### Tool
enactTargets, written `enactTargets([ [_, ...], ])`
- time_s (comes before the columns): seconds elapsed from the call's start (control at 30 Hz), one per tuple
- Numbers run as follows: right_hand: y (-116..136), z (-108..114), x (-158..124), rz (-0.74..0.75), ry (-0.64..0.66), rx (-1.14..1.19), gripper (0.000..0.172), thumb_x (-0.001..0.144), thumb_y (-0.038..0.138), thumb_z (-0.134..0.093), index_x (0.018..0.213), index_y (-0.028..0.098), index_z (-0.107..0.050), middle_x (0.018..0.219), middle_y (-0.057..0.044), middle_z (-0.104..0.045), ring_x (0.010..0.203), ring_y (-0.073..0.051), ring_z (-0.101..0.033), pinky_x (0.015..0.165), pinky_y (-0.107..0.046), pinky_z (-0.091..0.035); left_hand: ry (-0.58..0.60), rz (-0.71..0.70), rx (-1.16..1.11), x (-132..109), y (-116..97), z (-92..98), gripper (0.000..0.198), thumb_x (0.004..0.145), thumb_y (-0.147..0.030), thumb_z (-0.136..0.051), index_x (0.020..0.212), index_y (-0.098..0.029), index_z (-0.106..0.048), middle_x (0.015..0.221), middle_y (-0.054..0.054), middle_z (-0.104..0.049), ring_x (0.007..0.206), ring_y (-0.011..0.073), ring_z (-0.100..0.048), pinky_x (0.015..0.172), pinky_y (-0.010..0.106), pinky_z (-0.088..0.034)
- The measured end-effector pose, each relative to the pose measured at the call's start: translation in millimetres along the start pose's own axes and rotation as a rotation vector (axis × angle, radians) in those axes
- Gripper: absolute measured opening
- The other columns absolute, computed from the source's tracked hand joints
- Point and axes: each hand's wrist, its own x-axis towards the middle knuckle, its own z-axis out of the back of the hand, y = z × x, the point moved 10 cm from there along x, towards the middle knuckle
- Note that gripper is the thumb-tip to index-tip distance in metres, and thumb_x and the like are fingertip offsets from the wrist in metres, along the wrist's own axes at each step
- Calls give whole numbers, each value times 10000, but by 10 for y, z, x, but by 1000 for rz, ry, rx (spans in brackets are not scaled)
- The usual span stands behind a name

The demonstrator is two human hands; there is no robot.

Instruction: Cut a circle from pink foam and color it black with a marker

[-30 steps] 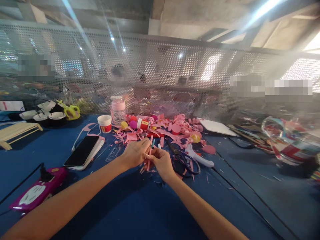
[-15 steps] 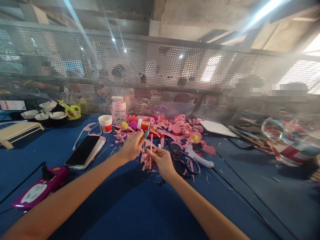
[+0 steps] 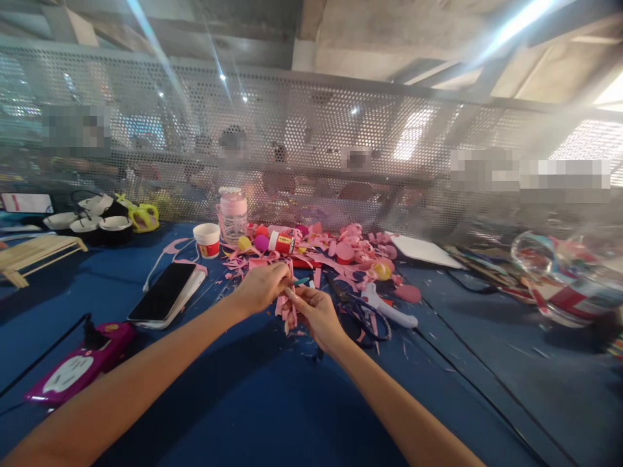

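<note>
My left hand (image 3: 263,285) is closed round a small teal tool (image 3: 300,281), whose end sticks out to the right of the fingers. Close beside it, my right hand (image 3: 318,312) pinches a pink piece with thin strips (image 3: 287,311) that hang below the fingers. The two hands nearly meet, and their fingertips hide where tool and pink piece come together. Behind them lies a heap of pink scraps (image 3: 344,253), with a red and white paper cup (image 3: 282,242) on its side among coloured discs.
Dark-handled scissors (image 3: 372,324) and a white glue gun (image 3: 394,314) lie right of my hands. Leftward are a phone (image 3: 163,293), an upright cup (image 3: 207,240) and a purple power bank (image 3: 80,370). A pink-lidded bottle (image 3: 233,215) stands behind; a clear plastic container (image 3: 574,279) is far right.
My left hand has moved slightly right and down towards my right hand. The teal tool has tilted from near upright to nearly level. My right hand keeps its hold on the pink piece.
</note>
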Motion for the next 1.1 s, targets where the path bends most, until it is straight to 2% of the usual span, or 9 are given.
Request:
enactTargets([
  [0.13,4,-32,-18,1,17,-20,301,684,427,-713,711,144,-614,565,2,-655,364,-89,-548,381,-203,-477,30,-162,85,-24,-87,-5,84,876,-206,-471,809,-157,-486,785,29,-594,672,152,-584,548,226,-380],
  [0.2,12,-51,-26,10,34,-35,299,696,423,-704,694,138,-614,562,1,-652,353,-79,-533,372,-194,-468,8,-250,150,-40,-146,27,113,899,-197,-422,811,-156,-480,772,26,-590,670,146,-585,559,224,-397],
  [0.33,28,-52,-24,33,47,-50,280,717,402,-693,707,133,-619,561,3,-652,356,-80,-535,374,-194,-473,-28,-330,216,-60,-204,57,198,931,-195,-335,806,-151,-482,741,34,-574,647,150,-572,557,237,-410],
  [0.47,44,-40,-27,43,36,-62,269,710,387,-702,733,129,-629,558,7,-647,360,-77,-529,375,-195,-479,-121,-436,332,-111,-326,73,225,942,-183,-296,838,-136,-491,707,43,-558,660,162,-575,556,242,-418],
  [0.6,52,-53,-44,30,14,-62,295,665,395,-734,730,130,-622,540,9,-642,356,-82,-534,366,-193,-474,-152,-412,358,-108,-294,85,242,938,-171,-280,836,-136,-497,718,58,-563,659,180,-574,566,265,-430],
  [0.77,36,-70,-42,19,1,-55,316,637,408,-748,690,125,-617,526,5,-640,336,-82,-527,345,-187,-459,-164,-341,315,-68,-205,192,246,928,-126,-251,838,-131,-480,760,71,-583,680,182,-580,603,279,-442],
  [0.87,31,-67,-37,30,4,-39,296,662,403,-732,693,131,-619,541,6,-643,342,-77,-528,355,-185,-465,-109,-353,242,-58,-222,215,241,952,-241,-284,817,-149,-460,738,34,-577,633,140,-570,566,231,-426],
  [0.97,49,-86,-38,52,35,-35,270,690,389,-714,723,132,-638,539,13,-635,340,-73,-521,354,-186,-463,-90,-317,170,-45,-188,247,354,938,-442,-295,807,-151,-447,727,28,-565,559,121,-540,507,219,-399],
  [1.1,66,-85,-42,49,41,-31,269,693,387,-712,728,131,-639,539,13,-634,330,-67,-508,348,-186,-455,-149,-287,164,-49,-131,314,466,907,-540,-280,988,-109,-435,827,78,-598,596,139,-573,520,239,-428],
])
